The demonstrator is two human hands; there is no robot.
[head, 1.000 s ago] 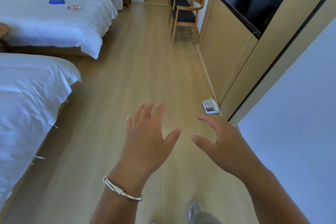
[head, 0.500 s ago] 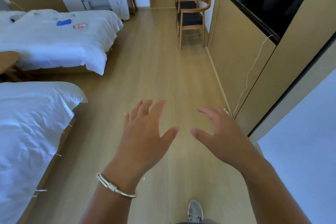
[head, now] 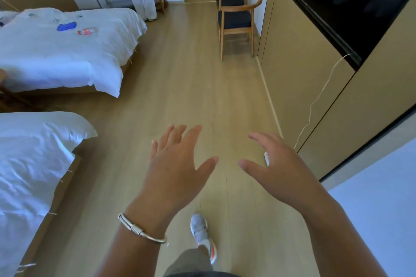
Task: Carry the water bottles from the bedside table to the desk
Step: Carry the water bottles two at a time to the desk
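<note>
- Since the earlier frame you have stepped forward; the near bed sits lower left.
- Your left hand is spread, empty, nearer the beds.
- Your right hand is loosely spread, empty.
- No bottles or bedside surface show; I cannot tell their direction.

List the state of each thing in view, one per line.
left hand: open, fingers spread, holds nothing
right hand: open, fingers relaxed, holds nothing
bracelet: on the left wrist
near chair: upright, beside the wall
far bed: made, small items lying on top
</note>
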